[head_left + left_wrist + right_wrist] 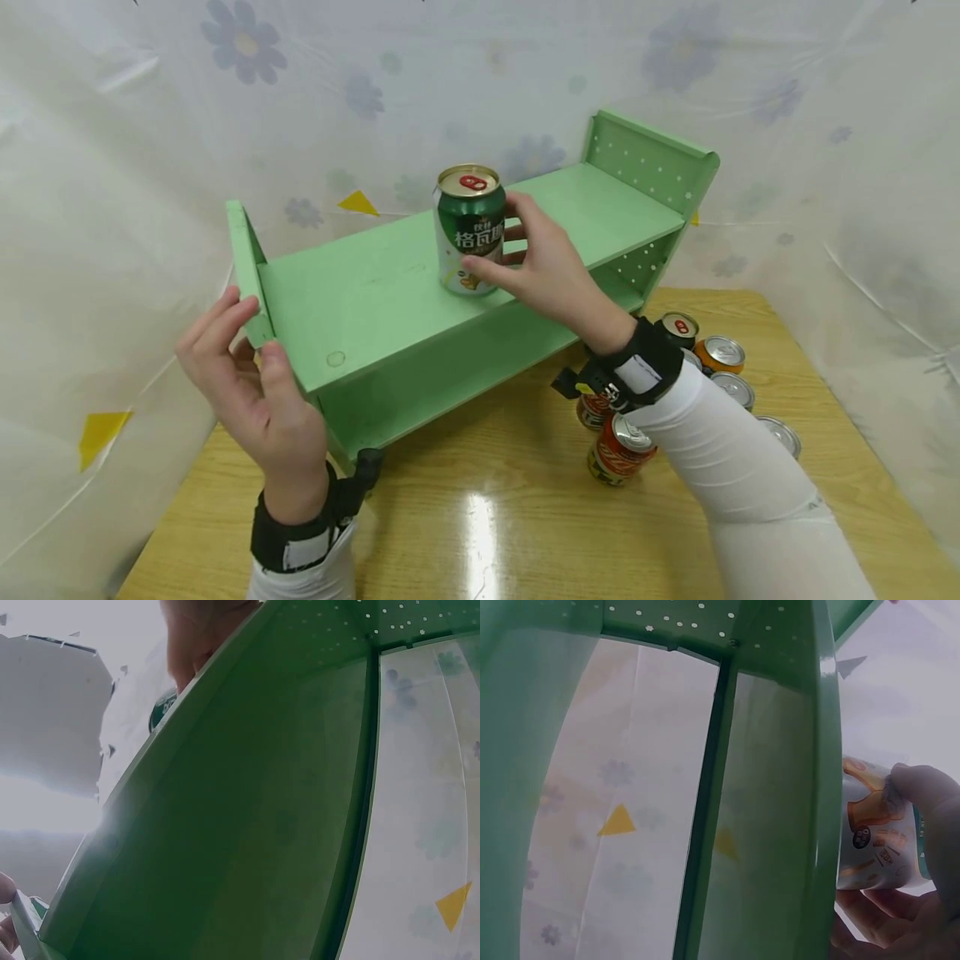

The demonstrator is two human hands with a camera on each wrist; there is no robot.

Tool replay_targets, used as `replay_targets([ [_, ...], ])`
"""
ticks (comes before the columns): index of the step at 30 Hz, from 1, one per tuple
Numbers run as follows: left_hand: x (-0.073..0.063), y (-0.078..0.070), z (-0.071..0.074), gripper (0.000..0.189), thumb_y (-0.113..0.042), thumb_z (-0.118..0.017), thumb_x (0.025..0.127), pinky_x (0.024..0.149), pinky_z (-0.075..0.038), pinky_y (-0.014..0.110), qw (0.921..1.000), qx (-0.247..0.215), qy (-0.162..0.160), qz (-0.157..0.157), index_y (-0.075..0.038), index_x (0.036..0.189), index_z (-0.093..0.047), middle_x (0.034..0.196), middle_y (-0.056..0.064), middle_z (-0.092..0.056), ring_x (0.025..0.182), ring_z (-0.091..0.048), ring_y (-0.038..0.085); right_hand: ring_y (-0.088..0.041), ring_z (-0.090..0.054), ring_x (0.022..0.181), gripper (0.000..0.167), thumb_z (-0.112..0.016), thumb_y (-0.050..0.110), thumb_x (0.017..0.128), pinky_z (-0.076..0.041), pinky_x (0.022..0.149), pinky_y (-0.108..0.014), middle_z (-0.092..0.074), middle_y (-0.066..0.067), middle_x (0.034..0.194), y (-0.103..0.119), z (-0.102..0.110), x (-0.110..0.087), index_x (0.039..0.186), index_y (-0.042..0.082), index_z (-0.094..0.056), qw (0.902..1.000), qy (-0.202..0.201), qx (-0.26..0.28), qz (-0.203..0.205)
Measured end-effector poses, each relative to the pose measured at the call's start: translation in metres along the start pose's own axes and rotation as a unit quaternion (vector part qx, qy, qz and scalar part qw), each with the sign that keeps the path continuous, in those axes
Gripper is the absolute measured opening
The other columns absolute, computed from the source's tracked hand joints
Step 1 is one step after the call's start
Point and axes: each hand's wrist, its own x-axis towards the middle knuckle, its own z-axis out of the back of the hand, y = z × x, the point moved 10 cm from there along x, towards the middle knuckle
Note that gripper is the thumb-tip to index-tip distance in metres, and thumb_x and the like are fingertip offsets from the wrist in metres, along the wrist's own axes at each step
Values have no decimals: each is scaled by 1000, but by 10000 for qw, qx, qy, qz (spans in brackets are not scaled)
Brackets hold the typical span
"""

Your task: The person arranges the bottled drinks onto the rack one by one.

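In the head view a light green two-tier shelf (360,308) stands at an angle on the wooden table. My right hand (551,267) grips a green and white drink can (468,229), thumb across its front and fingers round its right side. The can is upright at the middle of the top board; whether its base bears fully on the board cannot be told. My left hand (262,392) holds the front edge of the shelf's left end panel (243,258) between fingers and thumb. In the right wrist view the can (877,832) shows beside the board's edge.
Several cans stand on the table (465,517) right of the shelf, partly hidden by my right forearm: a red can (622,450), an orange can (720,355) and a black can (677,329) among them. A flower-patterned sheet (450,92) hangs behind the shelf.
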Motion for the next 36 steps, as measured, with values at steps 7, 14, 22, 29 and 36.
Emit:
replay_targets([
  [7,0,-1,0,33,4,-39,88,92,-45,27,10000,-12,-19,-15,15,114,-56,127,12,-53,131,-48,32,-27,-66,116,76,-80,22,89,-58,92,-33,-55,-12,139,10,-13,1,152,7,-40,9997,90,45,224],
  [14,-1,-2,-1,33,4,-39,88,91,-44,27,10000,-22,-23,9,15,114,-57,127,12,-53,131,-48,32,-25,-67,114,77,-81,22,89,-58,90,-31,-56,-11,139,20,-24,0,152,8,-41,9992,162,150,344],
  [22,1,-2,-2,32,3,-40,88,91,-44,27,10000,-18,-41,-1,14,113,-57,126,12,-53,130,-48,32,-23,-66,115,76,-80,22,89,-58,90,-29,-56,-10,136,31,-38,0,152,8,-41,9981,269,296,466],
  [29,0,-2,-4,32,4,-39,88,92,-46,28,10000,-32,-20,22,14,113,-56,126,12,-52,131,-47,31,-20,-66,113,74,-79,22,90,-57,89,-26,-55,-9,138,37,-50,-1,152,8,-41,9975,276,304,572],
  [36,0,-1,-4,32,3,-40,88,94,-47,29,10000,-27,2,43,14,114,-56,128,13,-51,130,-47,31,-19,-65,112,75,-79,23,90,-56,89,-25,-54,-9,141,45,-62,0,152,8,-40,9968,400,346,597],
])
